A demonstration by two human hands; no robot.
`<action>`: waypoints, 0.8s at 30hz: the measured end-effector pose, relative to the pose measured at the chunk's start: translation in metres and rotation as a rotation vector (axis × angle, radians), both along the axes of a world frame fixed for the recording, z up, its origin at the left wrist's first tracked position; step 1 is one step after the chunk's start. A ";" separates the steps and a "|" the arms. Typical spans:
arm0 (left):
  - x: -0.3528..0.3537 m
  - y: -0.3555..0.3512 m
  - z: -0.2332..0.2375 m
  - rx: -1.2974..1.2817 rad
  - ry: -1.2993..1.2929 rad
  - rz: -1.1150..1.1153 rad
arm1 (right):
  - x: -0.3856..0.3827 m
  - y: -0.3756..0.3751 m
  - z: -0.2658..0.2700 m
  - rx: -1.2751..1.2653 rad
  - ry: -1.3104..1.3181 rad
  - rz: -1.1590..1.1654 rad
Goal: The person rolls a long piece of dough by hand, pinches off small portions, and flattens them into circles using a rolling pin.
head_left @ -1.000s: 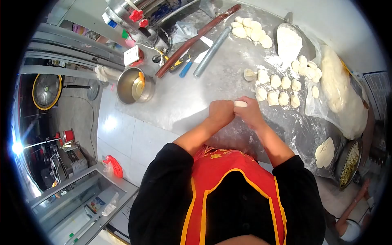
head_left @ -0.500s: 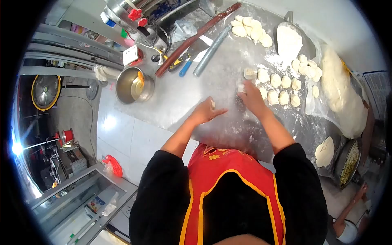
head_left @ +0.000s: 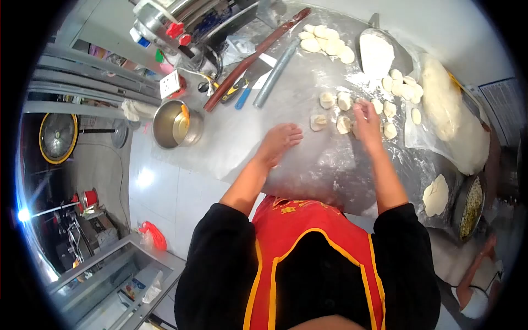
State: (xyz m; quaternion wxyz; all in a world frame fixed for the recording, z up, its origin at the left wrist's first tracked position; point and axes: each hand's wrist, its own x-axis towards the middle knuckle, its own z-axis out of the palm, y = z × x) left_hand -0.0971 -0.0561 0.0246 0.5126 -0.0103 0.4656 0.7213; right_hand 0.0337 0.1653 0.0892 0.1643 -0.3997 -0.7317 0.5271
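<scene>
Head view: the right hand [head_left: 367, 123] partly hides the dough pieces [head_left: 344, 125].

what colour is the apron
The apron is red, edged in yellow, best seen in the head view.

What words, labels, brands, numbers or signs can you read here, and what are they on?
None is readable.
Printed wall sheet: too small.
Red apron: gold markings too blurred to tell whether they're writing.
Coloured packaging, lower left: too small.

Worn clothing: a black garment [head_left: 316, 275] had dark sleeves [head_left: 220, 242] ending along the forearms; a red apron [head_left: 319, 217] showed yellow edging [head_left: 273, 286] and small yellow markings [head_left: 288, 209].
</scene>
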 end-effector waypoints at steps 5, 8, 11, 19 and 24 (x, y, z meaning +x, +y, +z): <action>0.061 0.071 0.057 0.092 -0.121 -0.033 | -0.026 -0.062 -0.025 0.313 0.148 0.128; 0.054 0.088 0.047 0.084 -0.214 -0.058 | -0.029 -0.077 -0.115 0.500 0.079 0.040; 0.042 0.100 0.011 0.152 -0.207 -0.125 | -0.002 -0.120 -0.028 0.348 0.231 0.147; 0.119 0.099 0.066 0.181 -0.317 -0.303 | 0.039 -0.040 -0.039 -0.295 0.202 -0.329; 0.103 0.119 -0.004 0.139 -0.462 -0.283 | 0.044 -0.126 -0.057 0.383 0.156 -0.257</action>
